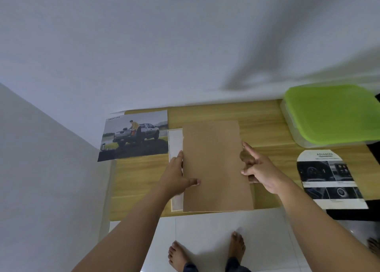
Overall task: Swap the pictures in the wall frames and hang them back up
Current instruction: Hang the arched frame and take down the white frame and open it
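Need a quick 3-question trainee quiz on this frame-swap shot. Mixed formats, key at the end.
1. True or false: the green-lidded clear plastic box sits at the left end of the wooden table.
2. Which picture lies to the left of the brown cardboard backing board? A) pickup-truck print B) flower print C) city map
3. Fill in: the left hand and right hand are both on the edges of the ____.

Key: 1 false, it sits at the right end; 2 A; 3 board.
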